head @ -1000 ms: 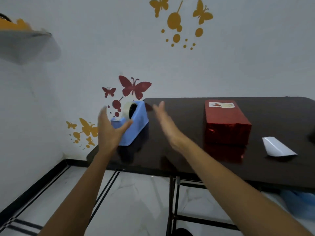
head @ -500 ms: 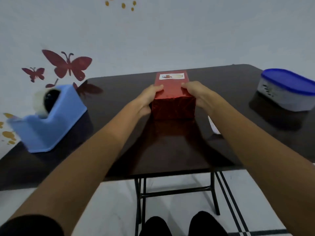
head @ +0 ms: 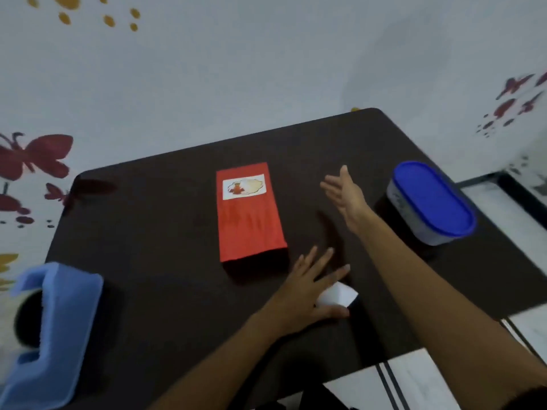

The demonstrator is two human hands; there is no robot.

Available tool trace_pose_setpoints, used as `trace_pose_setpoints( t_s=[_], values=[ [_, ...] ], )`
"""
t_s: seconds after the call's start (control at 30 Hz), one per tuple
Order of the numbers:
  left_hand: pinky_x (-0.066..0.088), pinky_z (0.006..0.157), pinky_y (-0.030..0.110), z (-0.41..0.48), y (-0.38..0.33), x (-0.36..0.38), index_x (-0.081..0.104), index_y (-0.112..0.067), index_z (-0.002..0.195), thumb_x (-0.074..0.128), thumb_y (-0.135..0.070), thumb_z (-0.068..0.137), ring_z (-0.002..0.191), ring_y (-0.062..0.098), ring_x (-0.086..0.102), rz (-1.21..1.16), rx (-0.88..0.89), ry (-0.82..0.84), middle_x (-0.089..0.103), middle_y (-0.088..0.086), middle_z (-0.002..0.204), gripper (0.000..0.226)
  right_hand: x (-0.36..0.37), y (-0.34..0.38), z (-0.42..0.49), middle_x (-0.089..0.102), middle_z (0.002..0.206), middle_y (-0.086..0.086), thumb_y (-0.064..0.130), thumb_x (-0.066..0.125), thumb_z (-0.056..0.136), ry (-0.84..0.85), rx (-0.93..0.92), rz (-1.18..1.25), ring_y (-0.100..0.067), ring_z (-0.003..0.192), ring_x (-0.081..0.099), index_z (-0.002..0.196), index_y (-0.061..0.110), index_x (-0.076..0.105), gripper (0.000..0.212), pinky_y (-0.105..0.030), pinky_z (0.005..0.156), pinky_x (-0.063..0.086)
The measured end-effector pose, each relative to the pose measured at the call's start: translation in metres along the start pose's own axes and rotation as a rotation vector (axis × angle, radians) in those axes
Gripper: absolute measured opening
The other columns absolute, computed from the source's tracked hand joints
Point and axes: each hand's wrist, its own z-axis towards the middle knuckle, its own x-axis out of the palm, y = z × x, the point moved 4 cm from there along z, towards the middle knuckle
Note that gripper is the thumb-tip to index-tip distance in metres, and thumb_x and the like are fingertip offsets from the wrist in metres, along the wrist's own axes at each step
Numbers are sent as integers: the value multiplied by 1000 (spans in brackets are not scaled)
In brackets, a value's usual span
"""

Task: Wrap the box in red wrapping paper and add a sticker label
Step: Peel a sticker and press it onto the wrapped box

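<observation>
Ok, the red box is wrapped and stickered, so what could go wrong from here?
The blue tape dispenser sits at the left edge of the table, perhaps overhanging; a bump might drop it. The left hand, fingers spread, covers part of a white paper slip and could sweep it off. The open right hand hovers between the red box and the blue-lidded container; a swing might knock either.

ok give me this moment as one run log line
box: wrapped red, sticker label on top | left hand: open, at white slip | right hand: open, between box and blue-lidded tub | tape dispenser: table's left end
</observation>
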Motion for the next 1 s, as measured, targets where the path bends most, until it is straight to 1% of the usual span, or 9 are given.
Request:
trace_pose_setpoints(
  t_s=[0.07,0.13,0.2,0.27,0.4,0.53,0.67,0.87,1.0],
  values=[
    [28,112,47,18,-2,13,49,-31,136,42,-52,87,138,22,34,234,31,68,41,2,148,54,-24,-3,-3,51,138,-9,48,19,101,-42,107,36,-24,132,41,136,8,46,60,-39,115,22],
    [50,92,42,24,0,15,68,-28,115,39,-37,84,112,17,62,298,7,169,66,-3,122,43,-39,-8,-15,51,138,-11,47,19,101,-56,186,60,-25,130,44,136,6,45,60,-35,109,29],
    [43,94,32,26,2,3,72,-22,106,43,-25,82,99,14,67,135,28,0,71,-4,108,38,-44,-10,-24,51,137,-12,44,22,102,-57,228,63,-26,128,45,135,4,46,58,-33,105,32],
    [42,92,19,27,4,-25,72,-21,107,54,-28,84,96,8,65,-240,-162,-223,70,-9,104,30,-46,-12,-29,53,135,-11,42,26,101,-33,251,48,-26,127,47,134,5,48,54,-33,103,34],
    [53,69,30,49,-3,-56,67,-17,98,63,-9,86,75,15,65,-736,-492,-468,70,0,84,15,-43,-2,-35,60,127,-6,39,41,98,51,228,-16,-20,114,56,129,10,54,45,-35,99,39],
    [56,65,32,95,-19,-79,65,-17,92,65,-9,84,74,22,68,-939,-616,-513,69,6,83,12,-56,23,-49,70,101,-1,46,46,94,46,120,97,-15,92,67,108,16,65,38,-32,85,54],
    [56,62,26,143,-54,-85,68,-12,91,70,-13,83,72,19,70,-1061,-593,-378,71,10,85,8,-96,45,-53,68,78,-1,26,59,92,-32,-12,183,-13,71,66,88,11,64,17,-23,63,56],
    [51,66,28,225,-116,-71,69,-11,84,69,-14,84,73,14,61,-967,-419,-199,66,7,78,3,-205,66,-48,60,71,-7,5,62,88,-376,-88,307,-8,53,61,76,8,58,13,-18,49,52],
    [54,64,24,293,-164,-38,69,-6,88,65,-11,87,76,20,65,-956,-400,-220,68,9,82,7,-300,63,-34,62,80,-8,7,64,87,-431,-79,265,-14,54,63,85,5,59,5,-20,50,53]
  ],
)
